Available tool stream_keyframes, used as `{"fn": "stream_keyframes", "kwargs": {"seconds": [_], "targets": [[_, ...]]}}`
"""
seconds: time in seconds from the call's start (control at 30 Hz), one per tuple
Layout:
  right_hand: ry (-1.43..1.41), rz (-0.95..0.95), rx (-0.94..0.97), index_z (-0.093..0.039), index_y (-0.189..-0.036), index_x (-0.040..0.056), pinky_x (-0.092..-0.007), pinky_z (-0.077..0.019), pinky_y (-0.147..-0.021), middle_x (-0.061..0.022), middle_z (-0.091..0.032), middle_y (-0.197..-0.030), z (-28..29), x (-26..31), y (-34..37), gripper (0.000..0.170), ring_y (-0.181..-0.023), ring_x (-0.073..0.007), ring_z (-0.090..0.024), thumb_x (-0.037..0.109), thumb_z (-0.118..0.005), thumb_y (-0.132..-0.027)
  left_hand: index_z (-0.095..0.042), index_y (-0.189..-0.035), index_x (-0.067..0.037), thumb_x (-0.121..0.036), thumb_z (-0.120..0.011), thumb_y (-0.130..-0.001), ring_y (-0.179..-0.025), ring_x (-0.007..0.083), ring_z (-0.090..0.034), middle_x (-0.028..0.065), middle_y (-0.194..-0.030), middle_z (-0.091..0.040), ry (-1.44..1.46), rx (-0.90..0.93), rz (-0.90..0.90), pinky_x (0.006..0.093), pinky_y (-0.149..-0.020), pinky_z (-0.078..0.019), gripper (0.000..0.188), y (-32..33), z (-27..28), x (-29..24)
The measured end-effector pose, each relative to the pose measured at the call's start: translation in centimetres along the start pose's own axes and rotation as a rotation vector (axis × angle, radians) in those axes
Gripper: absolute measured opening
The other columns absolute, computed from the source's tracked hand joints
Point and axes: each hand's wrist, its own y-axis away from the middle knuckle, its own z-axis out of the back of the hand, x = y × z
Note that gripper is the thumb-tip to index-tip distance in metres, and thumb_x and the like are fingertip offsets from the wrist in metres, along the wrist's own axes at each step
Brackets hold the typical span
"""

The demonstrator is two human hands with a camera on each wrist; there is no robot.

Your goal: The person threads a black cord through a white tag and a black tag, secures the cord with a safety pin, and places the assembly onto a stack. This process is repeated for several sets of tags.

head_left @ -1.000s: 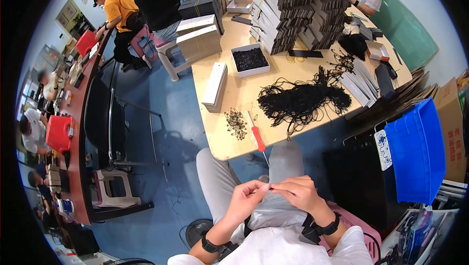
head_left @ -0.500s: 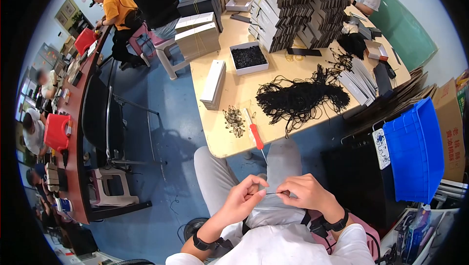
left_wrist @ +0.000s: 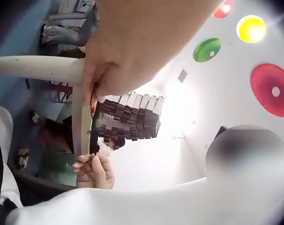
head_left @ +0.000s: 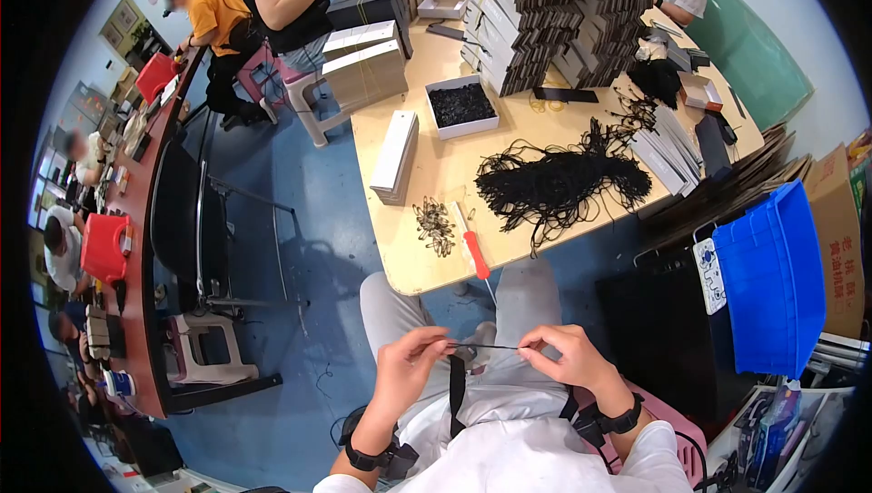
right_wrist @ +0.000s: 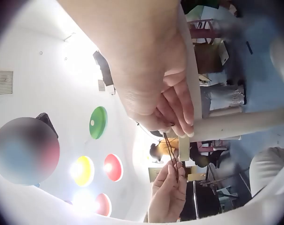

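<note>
A thin black cord (head_left: 486,346) is stretched level between the two hands above the lap. My left hand (head_left: 411,368) pinches one end between thumb and fingers; my right hand (head_left: 568,357) pinches the other. In the right wrist view the cord (right_wrist: 168,149) shows as two strands running between the fingertips. On the table's near part lie a tangled heap of black cords (head_left: 554,186), a pile of small metal pins (head_left: 434,226) and a screwdriver with a red and white handle (head_left: 476,255), its shaft jutting past the edge.
The table (head_left: 400,261) also bears a white box of small black pieces (head_left: 462,106), a white stack (head_left: 394,157) and tall stacks of grey card (head_left: 518,30). A blue crate (head_left: 772,284) stands at the right. Other people are at the tables, one in orange (head_left: 218,10).
The hands have moved apart, the left one going left, and the cord between them shows longer and straight. At the back, the person in black has lowered an arm.
</note>
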Motion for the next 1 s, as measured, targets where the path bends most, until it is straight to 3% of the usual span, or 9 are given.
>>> {"fn": "stream_keyframes", "kwargs": {"seconds": [0.03, 0.17, 0.23, 0.27, 0.33, 0.53, 0.7, 0.97, 1.0], "targets": [[-0.001, -0.002, 0.002, -0.062, -0.091, -0.0015, -0.0267, -0.0536, -0.062, -0.0096, -0.067, -0.079, -0.2, -0.2, 0.2, 0.01, -0.069, -0.0157, -0.068, 0.0, -0.067, -0.083, -0.06, -0.108, 0.006, 0.0, -0.06, -0.092, -0.082, 0.0161, -0.067, 0.0113, -0.091, -0.068, 0.078, -0.098, 0.023, 0.0278, -0.076, -0.0541, 0.017, 0.1, 0.0, 0.2], [-0.121, -0.084, 0.038, -0.063, -0.095, -0.0018, -0.0262, -0.055, -0.068, -0.0102, -0.07, -0.085, -0.4, -0.4, 0.4, 0.011, -0.076, -0.0161, -0.07, 0.0, -0.067, -0.084, -0.06, -0.104, 0.004, -0.004, -0.061, -0.092, -0.081, 0.0159, -0.067, 0.0098, -0.086, -0.067, 0.256, -0.13, 0.047, 0.0272, -0.074, -0.0536, 0.015, 0.4, -0.3, 0.1], [-0.15, -0.096, 0.05, -0.064, -0.097, -0.0018, -0.0264, -0.0555, -0.07, -0.0104, -0.071, -0.087, -0.3, -0.1, 0.4, 0.013, -0.078, -0.0166, -0.071, 0.0, -0.067, -0.085, -0.059, -0.101, 0.0, -0.008, -0.059, -0.093, -0.075, 0.0135, -0.064, 0.0059, -0.079, -0.063, 0.703, -0.094, 0.157, 0.0244, -0.068, -0.05, 0.011, 0.3, -0.3, 0.5], [-0.197, -0.092, 0.049, -0.065, -0.099, -0.0022, -0.0269, -0.0558, -0.072, -0.0108, -0.071, -0.088, -0.4, 0.0, 0.4, 0.014, -0.08, -0.0172, -0.071, -0.001, -0.066, -0.084, -0.059, -0.101, 0.0, -0.008, -0.059, -0.093, -0.075, 0.0135, -0.064, 0.0059, -0.079, -0.063, 0.703, -0.094, 0.159, 0.0244, -0.068, -0.05, 0.011, 0.4, -0.3, 0.4], [-0.246, -0.092, 0.048, -0.066, -0.1, -0.0027, -0.0273, -0.0561, -0.074, -0.0113, -0.071, -0.09, -0.5, 0.2, 0.3, 0.016, -0.081, -0.0178, -0.071, -0.002, -0.066, -0.084, -0.057, -0.1, -0.002, -0.011, -0.056, -0.095, -0.067, 0.0116, -0.057, 0.0032, -0.074, -0.059, 0.964, -0.001, 0.216, 0.0224, -0.061, -0.0439, 0.01, 0.4, -0.4, -0.2], [-0.323, -0.07, 0.072, -0.067, -0.098, -0.0041, -0.0273, -0.0562, -0.075, -0.0123, -0.07, -0.092, -0.5, 0.3, 0.3, 0.015, -0.083, -0.0181, -0.07, -0.003, -0.067, -0.083, -0.056, -0.1, -0.002, -0.01, -0.056, -0.094, -0.061, 0.0101, -0.049, 0.0022, -0.074, -0.056, 0.946, 0.004, 0.257, 0.0209, -0.055, -0.0387, 0.01, 0.5, -0.4, 0.1], [-0.63, -0.156, 0.106, -0.066, -0.096, -0.0031, -0.0274, -0.0542, -0.08, -0.009, -0.068, -0.09, -1.6, -0.8, 0.8, 0.014, -0.084, -0.0158, -0.067, -0.004, -0.068, -0.083, -0.056, -0.1, -0.002, -0.01, -0.056, -0.094, -0.06, 0.0093, -0.048, 0.003, -0.075, -0.055, 0.933, 0.025, 0.258, 0.0202, -0.052, -0.0362, 0.01, 0.7, -0.5, -0.1], [-0.605, -0.285, 0.043, -0.064, -0.096, -0.0032, -0.0271, -0.0544, -0.075, -0.0079, -0.068, -0.087, -3.1, -1.7, 1.5, 0.009, -0.082, -0.0157, -0.068, 0.001, -0.065, -0.087, -0.056, -0.1, -0.001, -0.009, -0.055, -0.094, -0.055, 0.0037, -0.041, 0.0026, -0.074, -0.054, 1.003, 0.134, 0.281, 0.0165, -0.044, -0.0271, 0.011, 1.4, 1.0, -1.3], [-0.557, -0.295, 0.007, -0.064, -0.096, -0.0031, -0.0269, -0.0546, -0.074, -0.0082, -0.069, -0.086, -3.1, -1.6, 1.5, 0.009, -0.081, -0.0158, -0.069, 0.002, -0.064, -0.089, -0.057, -0.1, 0.0, -0.009, -0.056, -0.094, -0.054, 0.0026, -0.039, 0.0019, -0.073, -0.053, 0.89, 0.124, 0.285, 0.0163, -0.044, -0.0261, 0.011, 1.5, 1.3, -1.6]]}}
